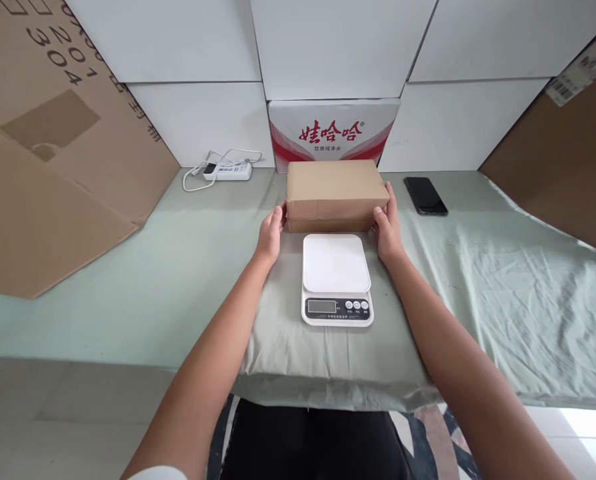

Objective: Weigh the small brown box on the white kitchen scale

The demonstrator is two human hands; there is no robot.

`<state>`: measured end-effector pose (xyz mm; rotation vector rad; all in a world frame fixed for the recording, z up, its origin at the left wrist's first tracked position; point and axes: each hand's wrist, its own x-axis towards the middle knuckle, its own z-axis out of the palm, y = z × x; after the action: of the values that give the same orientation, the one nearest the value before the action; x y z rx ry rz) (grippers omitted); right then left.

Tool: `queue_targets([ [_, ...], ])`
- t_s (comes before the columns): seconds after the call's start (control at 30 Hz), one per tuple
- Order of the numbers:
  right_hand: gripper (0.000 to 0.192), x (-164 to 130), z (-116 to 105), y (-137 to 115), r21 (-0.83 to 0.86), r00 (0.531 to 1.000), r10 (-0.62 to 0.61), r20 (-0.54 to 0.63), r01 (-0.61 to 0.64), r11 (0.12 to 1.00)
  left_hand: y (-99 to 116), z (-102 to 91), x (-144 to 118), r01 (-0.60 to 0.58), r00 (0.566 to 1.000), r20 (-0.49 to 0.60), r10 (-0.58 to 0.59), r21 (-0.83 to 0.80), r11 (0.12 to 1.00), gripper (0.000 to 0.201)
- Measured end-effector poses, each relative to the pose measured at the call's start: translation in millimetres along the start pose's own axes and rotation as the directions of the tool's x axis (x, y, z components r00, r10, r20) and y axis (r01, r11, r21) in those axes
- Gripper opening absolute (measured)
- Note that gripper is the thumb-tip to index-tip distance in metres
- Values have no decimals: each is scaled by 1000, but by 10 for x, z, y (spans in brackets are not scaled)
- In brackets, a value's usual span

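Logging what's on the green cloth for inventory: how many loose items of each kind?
Brown cardboard box, between the left hand and right hand: 1
Kitchen scale: 1
Black phone: 1
White power strip: 1
Total: 4

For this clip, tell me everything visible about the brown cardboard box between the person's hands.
The brown cardboard box is a plain, closed, oblong carton with no print showing. It lies flat on the pale green cloth, long side toward the camera, just behind the white kitchen scale and in front of a red-and-white printed carton. The left hand presses its left end and the right hand its right end. Whether it is lifted off the cloth cannot be told.
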<state>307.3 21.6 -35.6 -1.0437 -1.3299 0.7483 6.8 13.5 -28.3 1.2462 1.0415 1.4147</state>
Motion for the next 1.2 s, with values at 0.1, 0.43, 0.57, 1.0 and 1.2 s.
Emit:
queue_targets([
  [0.1, 114, -4, 5, 27, 23, 1000, -1, -7, 2, 1000, 13, -2, -13, 10, 1000, 7, -10, 19, 1000, 95],
  [0.43, 100, -29, -44, -238, -111, 972, -236, -5, 234, 966, 247, 24, -104, -254, 967, 72, 243, 231, 939, 92],
  [0.57, 95, -427, -186, -565, -144, 944, -329, -32, 321, 936, 455, -19, -568, -386, 922, 75, 379, 178, 905, 86],
  [1.0, 87, -1358, -416, -644, -267, 971, -220, -92, 189, 945, 333, -216, -1525, -224, 974, 75, 216, 128, 966, 81],
  [1.2, 84, -1397, -491, -722, -98, 972, -150, -179, 134, 986, 324, -285, -1499, -241, 969, -51, 243, 46, 969, 78],
])
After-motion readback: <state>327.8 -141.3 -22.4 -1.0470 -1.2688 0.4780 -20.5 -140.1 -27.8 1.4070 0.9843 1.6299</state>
